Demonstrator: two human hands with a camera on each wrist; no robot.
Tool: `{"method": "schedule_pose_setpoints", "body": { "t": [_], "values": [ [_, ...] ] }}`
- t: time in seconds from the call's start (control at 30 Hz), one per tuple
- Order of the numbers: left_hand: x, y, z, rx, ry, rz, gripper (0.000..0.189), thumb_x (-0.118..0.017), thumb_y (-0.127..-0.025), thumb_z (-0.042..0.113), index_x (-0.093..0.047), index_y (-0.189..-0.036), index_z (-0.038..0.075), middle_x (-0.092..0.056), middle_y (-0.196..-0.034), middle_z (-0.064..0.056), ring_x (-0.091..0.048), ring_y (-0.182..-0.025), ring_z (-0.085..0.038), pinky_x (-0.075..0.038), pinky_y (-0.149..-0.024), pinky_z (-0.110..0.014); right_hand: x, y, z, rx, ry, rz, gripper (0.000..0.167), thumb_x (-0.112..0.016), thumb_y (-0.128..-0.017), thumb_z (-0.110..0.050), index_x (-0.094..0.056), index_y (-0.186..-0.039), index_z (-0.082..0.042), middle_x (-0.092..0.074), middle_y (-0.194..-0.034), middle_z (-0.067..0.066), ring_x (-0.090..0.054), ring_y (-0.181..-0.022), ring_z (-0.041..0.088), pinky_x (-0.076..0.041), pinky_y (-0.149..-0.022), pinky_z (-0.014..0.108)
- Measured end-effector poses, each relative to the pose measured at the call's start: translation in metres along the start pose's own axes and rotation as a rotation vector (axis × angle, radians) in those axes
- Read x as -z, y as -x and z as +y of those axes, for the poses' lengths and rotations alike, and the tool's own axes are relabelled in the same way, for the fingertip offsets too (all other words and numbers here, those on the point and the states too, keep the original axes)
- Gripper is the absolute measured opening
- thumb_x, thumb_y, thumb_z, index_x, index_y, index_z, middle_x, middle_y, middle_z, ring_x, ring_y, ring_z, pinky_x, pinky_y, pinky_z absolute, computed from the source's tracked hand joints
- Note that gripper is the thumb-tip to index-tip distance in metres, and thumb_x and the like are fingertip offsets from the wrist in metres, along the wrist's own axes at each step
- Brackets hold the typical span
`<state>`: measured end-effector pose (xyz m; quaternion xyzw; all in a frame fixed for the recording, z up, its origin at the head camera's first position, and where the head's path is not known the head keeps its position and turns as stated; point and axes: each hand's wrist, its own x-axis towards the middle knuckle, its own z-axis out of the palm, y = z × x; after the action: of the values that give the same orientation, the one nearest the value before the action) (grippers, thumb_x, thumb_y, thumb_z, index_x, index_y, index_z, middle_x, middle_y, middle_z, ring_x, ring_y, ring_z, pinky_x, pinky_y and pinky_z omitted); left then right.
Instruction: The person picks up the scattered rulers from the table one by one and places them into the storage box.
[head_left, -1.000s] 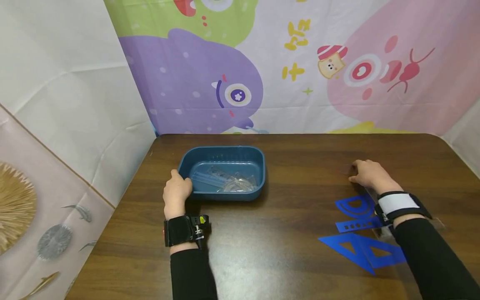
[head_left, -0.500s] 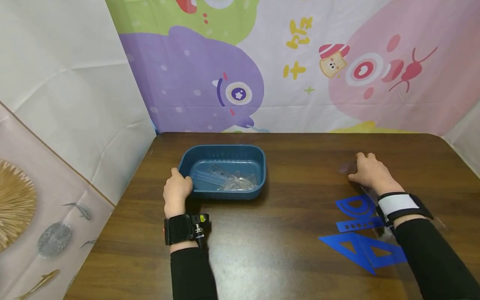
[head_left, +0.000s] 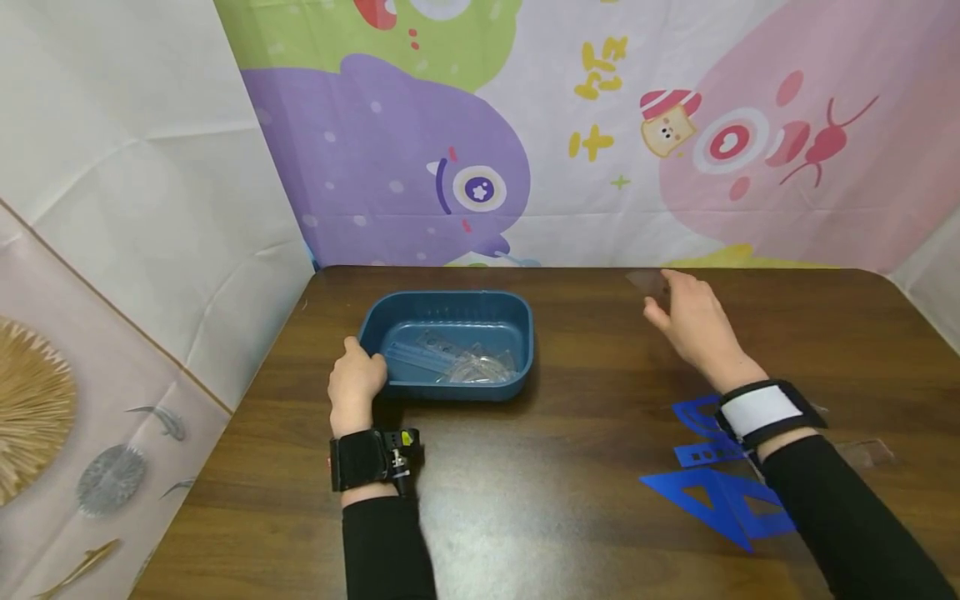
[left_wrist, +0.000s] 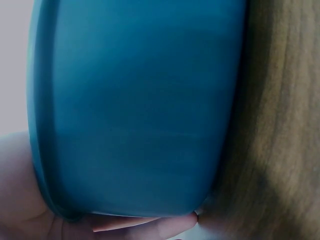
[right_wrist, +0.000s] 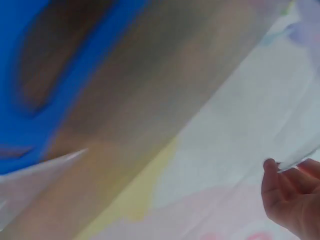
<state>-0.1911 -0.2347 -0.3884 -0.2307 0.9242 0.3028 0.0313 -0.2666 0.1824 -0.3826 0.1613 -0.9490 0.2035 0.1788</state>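
My left hand [head_left: 355,379] grips the left front corner of a blue plastic bin [head_left: 450,392], thumb over the rim and fingers against its outside wall [left_wrist: 145,110]. Inside the bin lie clear plastic drawing tools [head_left: 476,367], among them a bluish ruler [head_left: 420,357]. Raised toward the back of the table, my right hand [head_left: 697,325] pinches a thin clear plastic piece [head_left: 645,282] between thumb and fingers. Its exact kind I cannot tell. In the right wrist view that piece [right_wrist: 300,156] sticks out of the fingertips, with the patterned cloth behind.
Under the right forearm lie a blue protractor [head_left: 693,415], a blue ruler [head_left: 705,454] and two blue set squares [head_left: 678,486], partly hidden. Another clear plastic piece [head_left: 866,452] rests right of the forearm. A cartoon cloth [head_left: 592,208] hangs behind the wooden table [head_left: 540,500].
My right hand has moved up, back and to the left with the clear plastic piece, away from the blue tools. The left hand stays on the bin, which has not moved.
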Motion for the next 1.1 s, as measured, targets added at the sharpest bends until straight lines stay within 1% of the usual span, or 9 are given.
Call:
{"method": "schedule_pose_setpoints", "body": {
  "t": [0.1,0.23,0.43,0.57,0.7,0.8,0.87,0.97,1.1],
  "values": [
    [0.000,0.000,-0.001,0.006,0.003,0.000,0.058,-0.034,-0.091,0.021,-0.016,-0.141,-0.004,-0.039,-0.131,-0.035,-0.044,-0.114,-0.049,-0.036,-0.092,-0.056,-0.009,-0.004,-0.028,0.152,-0.009,0.053,0.043,-0.050,-0.089,-0.017,-0.047,-0.119,0.013,-0.053,-0.116,0.031,-0.048,-0.107,0.045,-0.035,-0.092,0.052],
    [0.001,-0.001,-0.002,0.009,0.002,-0.003,0.058,-0.034,-0.091,0.022,-0.017,-0.140,-0.003,-0.039,-0.131,-0.035,-0.043,-0.114,-0.049,-0.036,-0.092,-0.056,-0.021,-0.003,-0.067,0.312,-0.001,0.044,0.040,-0.048,-0.091,-0.018,-0.050,-0.121,0.009,-0.053,-0.122,0.026,-0.050,-0.109,0.040,-0.038,-0.091,0.051],
    [0.000,-0.002,-0.002,0.011,-0.001,-0.004,0.059,-0.034,-0.091,0.022,-0.016,-0.141,-0.003,-0.039,-0.131,-0.034,-0.043,-0.114,-0.049,-0.036,-0.092,-0.055,-0.042,0.003,-0.120,0.473,0.026,-0.022,0.038,-0.046,-0.093,-0.019,-0.052,-0.125,0.002,-0.054,-0.125,0.017,-0.053,-0.110,0.033,-0.041,-0.090,0.045],
    [0.000,-0.001,-0.002,0.010,0.005,-0.007,0.059,-0.034,-0.091,0.022,-0.015,-0.142,-0.003,-0.038,-0.133,-0.033,-0.043,-0.115,-0.048,-0.035,-0.093,-0.055,-0.052,0.006,-0.143,0.553,0.025,-0.087,0.036,-0.049,-0.093,-0.021,-0.056,-0.123,-0.002,-0.056,-0.125,0.014,-0.053,-0.113,0.028,-0.042,-0.089,0.044],
    [0.000,-0.002,-0.001,0.008,0.008,-0.011,0.060,-0.033,-0.091,0.022,-0.013,-0.142,-0.003,-0.038,-0.133,-0.033,-0.042,-0.116,-0.048,-0.035,-0.094,-0.055,-0.062,0.007,-0.155,0.618,0.026,-0.115,0.030,-0.054,-0.091,-0.019,-0.062,-0.116,-0.003,-0.061,-0.119,0.012,-0.056,-0.111,0.024,-0.045,-0.088,0.041],
    [0.000,-0.002,-0.001,0.006,0.001,-0.014,0.060,-0.033,-0.091,0.023,-0.014,-0.142,-0.003,-0.038,-0.133,-0.033,-0.043,-0.116,-0.048,-0.035,-0.093,-0.055,-0.069,0.008,-0.159,0.656,0.004,-0.130,0.028,-0.057,-0.089,-0.014,-0.063,-0.112,0.000,-0.062,-0.115,0.014,-0.058,-0.109,0.025,-0.045,-0.090,0.040],
    [0.001,-0.002,-0.001,0.006,0.000,-0.013,0.059,-0.033,-0.091,0.023,-0.014,-0.142,-0.003,-0.038,-0.132,-0.033,-0.043,-0.115,-0.048,-0.035,-0.093,-0.055,-0.072,0.008,-0.160,0.676,-0.004,-0.155,0.027,-0.057,-0.088,-0.010,-0.063,-0.112,0.001,-0.062,-0.115,0.015,-0.058,-0.109,0.026,-0.045,-0.091,0.040],
    [0.001,-0.002,-0.001,0.005,0.001,-0.016,0.059,-0.033,-0.091,0.023,-0.015,-0.141,-0.003,-0.038,-0.132,-0.033,-0.043,-0.115,-0.048,-0.035,-0.093,-0.055,-0.076,0.009,-0.162,0.664,-0.006,-0.224,0.027,-0.055,-0.089,-0.006,-0.061,-0.114,0.002,-0.060,-0.118,0.017,-0.055,-0.112,0.027,-0.042,-0.094,0.042],
    [0.002,-0.001,-0.002,0.007,0.005,-0.018,0.059,-0.033,-0.091,0.023,-0.014,-0.142,-0.002,-0.038,-0.133,-0.033,-0.043,-0.116,-0.048,-0.035,-0.093,-0.055,-0.076,0.009,-0.162,0.606,-0.027,-0.338,0.031,-0.049,-0.091,-0.004,-0.057,-0.120,0.002,-0.055,-0.126,0.017,-0.049,-0.120,0.027,-0.034,-0.101,0.046]
  ]
}}
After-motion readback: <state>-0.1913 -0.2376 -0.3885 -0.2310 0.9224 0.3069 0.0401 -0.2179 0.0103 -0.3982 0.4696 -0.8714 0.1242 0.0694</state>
